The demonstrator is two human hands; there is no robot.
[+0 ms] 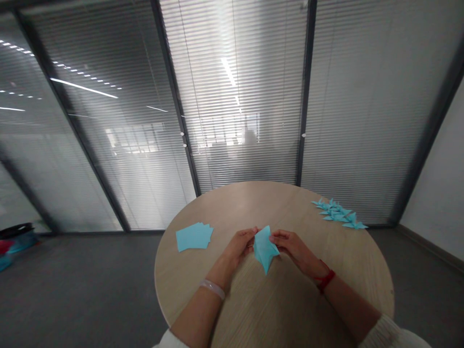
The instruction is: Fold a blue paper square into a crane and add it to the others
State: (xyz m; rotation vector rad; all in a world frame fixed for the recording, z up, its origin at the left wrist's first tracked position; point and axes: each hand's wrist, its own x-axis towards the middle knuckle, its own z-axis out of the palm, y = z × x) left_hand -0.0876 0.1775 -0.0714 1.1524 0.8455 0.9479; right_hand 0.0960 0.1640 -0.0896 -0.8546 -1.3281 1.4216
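A partly folded sheet of light-blue origami paper (pixel 265 247) is held up over the middle of the round table, one point hanging downward. My left hand (pixel 243 242) grips its left edge, thumb and fingers closed on it. On the opposite edge, my right hand (pixel 290 245) pinches the same paper near its upper right side. Some of the fingertips are hidden behind the paper. To the left lies a fanned stack of flat blue paper sheets (pixel 194 237). Several folded blue paper cranes (pixel 337 213) sit grouped at the right rim.
The round wooden table (pixel 268 203) fills the front, its curved edge dropping to a dark grey floor (pixel 119 280). Beyond it stands a glass partition with blinds (pixel 246 159). A dark bin-like object (pixel 18 237) is on the floor at far left.
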